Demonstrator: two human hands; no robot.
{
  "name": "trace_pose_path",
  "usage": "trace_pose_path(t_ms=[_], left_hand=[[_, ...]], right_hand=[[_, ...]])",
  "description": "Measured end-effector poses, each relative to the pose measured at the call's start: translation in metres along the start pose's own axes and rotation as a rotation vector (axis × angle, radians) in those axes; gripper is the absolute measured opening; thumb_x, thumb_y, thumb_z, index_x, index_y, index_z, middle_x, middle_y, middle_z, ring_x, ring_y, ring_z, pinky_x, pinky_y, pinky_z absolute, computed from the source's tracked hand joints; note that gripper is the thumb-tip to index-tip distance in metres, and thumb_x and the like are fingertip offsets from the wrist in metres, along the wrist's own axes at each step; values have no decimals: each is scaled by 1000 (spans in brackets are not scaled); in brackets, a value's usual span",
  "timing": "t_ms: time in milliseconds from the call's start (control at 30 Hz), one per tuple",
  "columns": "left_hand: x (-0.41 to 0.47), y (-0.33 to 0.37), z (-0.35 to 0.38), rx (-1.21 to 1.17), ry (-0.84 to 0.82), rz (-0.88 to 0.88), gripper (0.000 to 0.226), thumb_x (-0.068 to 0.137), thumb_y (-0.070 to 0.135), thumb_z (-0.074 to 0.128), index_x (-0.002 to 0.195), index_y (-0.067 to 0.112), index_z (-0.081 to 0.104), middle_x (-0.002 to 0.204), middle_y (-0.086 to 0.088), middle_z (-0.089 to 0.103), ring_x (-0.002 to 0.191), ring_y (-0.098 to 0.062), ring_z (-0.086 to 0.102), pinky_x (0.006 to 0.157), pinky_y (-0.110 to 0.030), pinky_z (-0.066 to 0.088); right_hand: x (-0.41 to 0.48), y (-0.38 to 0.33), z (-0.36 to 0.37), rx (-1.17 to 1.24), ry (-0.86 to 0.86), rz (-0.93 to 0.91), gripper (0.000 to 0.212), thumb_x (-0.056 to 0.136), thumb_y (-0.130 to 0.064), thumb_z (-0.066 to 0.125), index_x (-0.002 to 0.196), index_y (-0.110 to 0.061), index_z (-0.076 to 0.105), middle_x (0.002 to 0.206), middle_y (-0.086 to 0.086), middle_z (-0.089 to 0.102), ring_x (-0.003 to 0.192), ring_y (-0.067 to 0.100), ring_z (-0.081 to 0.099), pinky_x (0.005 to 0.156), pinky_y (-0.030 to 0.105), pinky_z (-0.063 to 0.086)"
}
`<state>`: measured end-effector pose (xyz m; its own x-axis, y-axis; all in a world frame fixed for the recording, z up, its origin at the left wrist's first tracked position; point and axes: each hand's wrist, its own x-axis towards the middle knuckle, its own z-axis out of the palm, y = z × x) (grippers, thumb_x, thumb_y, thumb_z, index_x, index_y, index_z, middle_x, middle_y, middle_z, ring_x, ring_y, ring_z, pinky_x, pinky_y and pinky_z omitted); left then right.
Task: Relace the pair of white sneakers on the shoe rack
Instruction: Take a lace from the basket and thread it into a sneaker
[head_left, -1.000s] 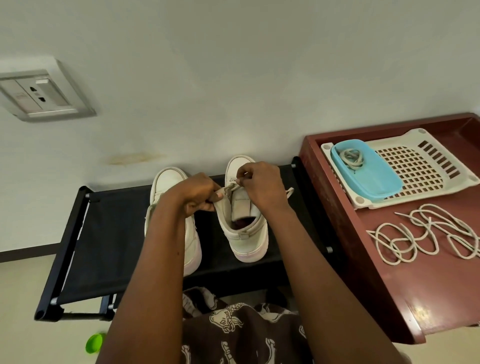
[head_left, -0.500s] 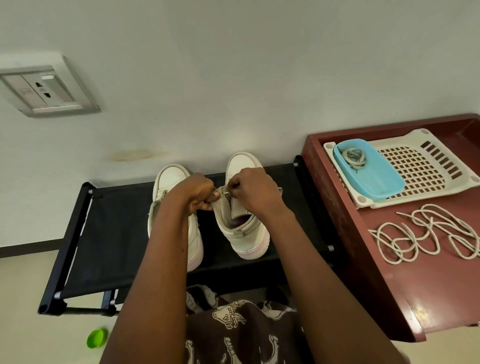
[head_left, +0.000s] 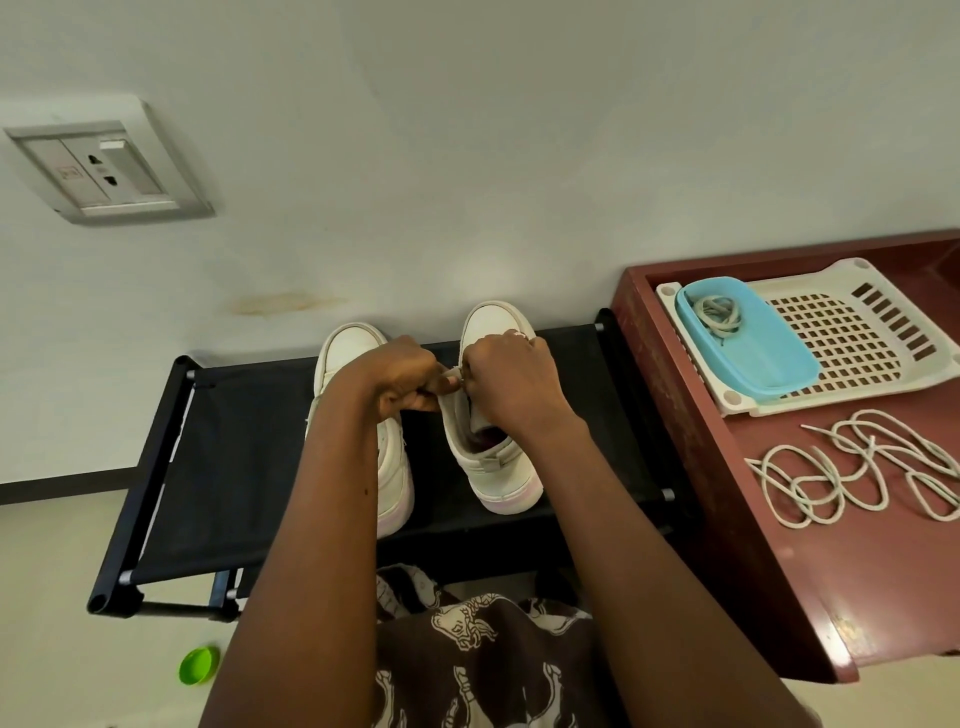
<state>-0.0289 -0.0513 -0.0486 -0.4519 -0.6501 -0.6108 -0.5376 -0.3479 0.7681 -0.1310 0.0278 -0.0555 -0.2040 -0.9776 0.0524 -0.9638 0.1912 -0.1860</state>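
You are getting soft, even, bright light with only faint shadows; glare is glinting off the near corner of the table (head_left: 810, 582), and the wide lens is bowing the edges.

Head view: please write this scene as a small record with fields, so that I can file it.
rack: black shoe rack against the wall
shoes: sneaker by the table and other sneaker, both on the rack
left hand: pinches the eyelet edge of the sneaker by the table
right hand: grips the same sneaker's lacing area
spare laces: loose on red table
blue tub: holds a coiled lace, on white tray
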Motion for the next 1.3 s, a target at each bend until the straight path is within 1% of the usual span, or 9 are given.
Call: trace_pose_path(t_ms=[100,233,567,733,867,967,1067,1167,1300], left_hand=[[-3,0,0,-96,-17,17,13,87,-8,55,98,-9,62,94,-11,67,78,-11,67,63,-20,57],[-7,0,-1,-226,-22,23,13,91,-5,51,82,-3,60,85,-10,64,77,-13,64,61,-20,58],[-3,5,17,158,77,80,20,89,-4,52,72,3,61,73,-7,58,67,-10,55,60,-15,50],[-4,6,22,296,151,72,24,92,0,46,70,7,54,69,-6,54,61,-11,52,57,-19,45],[-7,6,-3,156,287,48,23,94,1,40,74,6,52,72,-9,53,61,-13,51,46,-16,44],[-14,8,-20,-48,373,96,22,97,4,36,81,5,51,72,-9,57,57,-12,49,42,-15,39],[-19,10,-23,-504,343,116,16,98,3,25,98,7,40,62,-13,67,52,-13,57,37,-14,37],[-22,14,-15,-691,307,100,18,100,5,24,93,11,40,64,-15,67,44,-10,59,37,-13,39],[-15,12,-13,-473,495,183,22,97,9,34,80,14,47,62,-2,46,34,-4,33,35,-15,25]], right_hand=[[2,4,0,30,1,0,23,95,-18,46,110,-15,64,108,8,65,106,26,55,89,37,39],[2,18,4,221,-37,61,20,93,-21,51,103,-19,69,105,3,67,106,21,54,92,35,35],[-5,28,14,595,121,190,14,78,-9,68,86,-16,58,86,1,64,94,24,59,90,47,43],[-13,32,12,597,143,181,24,79,-3,60,101,-14,61,88,-11,53,102,17,46,96,34,31],[-14,40,17,577,173,294,45,74,5,54,112,-20,52,117,1,45,114,18,37,93,33,24],[-14,41,19,667,201,378,44,74,5,55,110,-19,51,115,1,47,110,18,42,97,40,34],[-12,37,21,761,230,395,43,73,6,58,109,-16,50,111,-1,50,108,20,47,96,47,41],[-11,37,21,837,237,425,41,74,7,59,108,-14,49,103,-3,50,104,20,52,86,36,47],[-13,42,21,862,217,455,39,78,6,59,104,-19,43,103,0,51,96,15,52,63,13,37]])
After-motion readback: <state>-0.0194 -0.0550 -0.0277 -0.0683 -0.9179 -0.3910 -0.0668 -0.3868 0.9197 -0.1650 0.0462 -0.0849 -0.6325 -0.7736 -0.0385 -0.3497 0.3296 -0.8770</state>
